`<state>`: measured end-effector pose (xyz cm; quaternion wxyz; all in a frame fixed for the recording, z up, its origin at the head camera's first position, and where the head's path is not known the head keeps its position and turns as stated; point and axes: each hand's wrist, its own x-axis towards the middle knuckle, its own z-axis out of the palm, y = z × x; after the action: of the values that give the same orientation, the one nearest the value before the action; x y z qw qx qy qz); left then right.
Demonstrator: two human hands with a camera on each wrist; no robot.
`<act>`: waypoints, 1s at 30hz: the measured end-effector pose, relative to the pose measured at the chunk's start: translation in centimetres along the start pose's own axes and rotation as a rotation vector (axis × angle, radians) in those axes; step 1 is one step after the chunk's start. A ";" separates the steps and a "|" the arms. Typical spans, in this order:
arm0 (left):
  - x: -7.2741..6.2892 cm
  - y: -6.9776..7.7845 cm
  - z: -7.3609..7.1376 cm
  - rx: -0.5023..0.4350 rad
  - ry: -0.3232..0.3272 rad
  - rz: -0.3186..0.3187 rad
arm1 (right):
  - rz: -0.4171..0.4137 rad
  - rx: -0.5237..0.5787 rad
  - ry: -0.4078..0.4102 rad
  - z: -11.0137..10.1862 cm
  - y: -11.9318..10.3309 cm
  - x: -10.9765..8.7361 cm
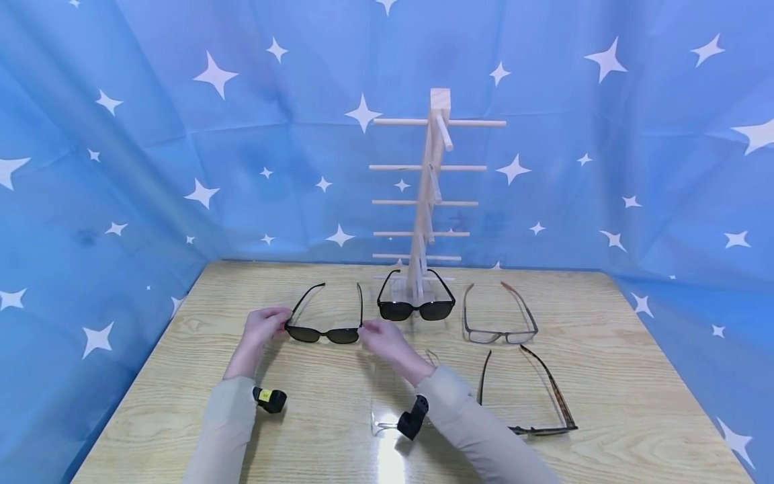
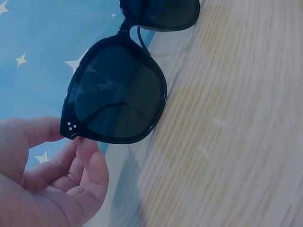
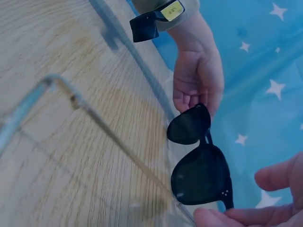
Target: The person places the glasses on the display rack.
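Observation:
Black sunglasses (image 1: 324, 335) with dark lenses are held between both hands at the left of the table, their temples pointing to the back. My left hand (image 1: 264, 327) pinches the frame's left corner by the hinge; three small silver dots show beside the fingers in the left wrist view. At the opposite hinge, my right hand (image 1: 390, 341) grips the other corner with thumb and fingers. A pair of thin clear-framed glasses (image 1: 387, 425) lies below the right forearm, partly hidden by it.
A wooden display rack (image 1: 423, 195) with several crossbars stands at the back, with second black sunglasses (image 1: 416, 310) at its base. To the right lie grey-framed glasses (image 1: 500, 337) and tortoiseshell glasses (image 1: 559, 393), the latter partly behind the right sleeve. A blue star-patterned curtain (image 1: 302, 154) hangs behind the table.

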<state>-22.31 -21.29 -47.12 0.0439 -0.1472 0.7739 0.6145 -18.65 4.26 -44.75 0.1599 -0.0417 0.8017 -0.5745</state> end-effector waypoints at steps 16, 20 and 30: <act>-0.4 -1.1 -1.9 -0.114 -0.046 -0.025 | 0.143 0.229 -0.001 0.8 -0.1 1.0; -0.9 -1.0 -2.4 -0.144 -0.051 -0.042 | 0.157 0.277 -0.028 1.0 -0.3 1.3; -2.6 -0.4 -3.8 -0.161 -0.075 -0.020 | 0.167 0.374 -0.056 1.5 -0.6 1.7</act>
<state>-19.29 -24.57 -45.90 0.0671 -0.1349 0.7181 0.6794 -19.83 2.29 -44.97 0.2342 0.0392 0.6769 -0.6967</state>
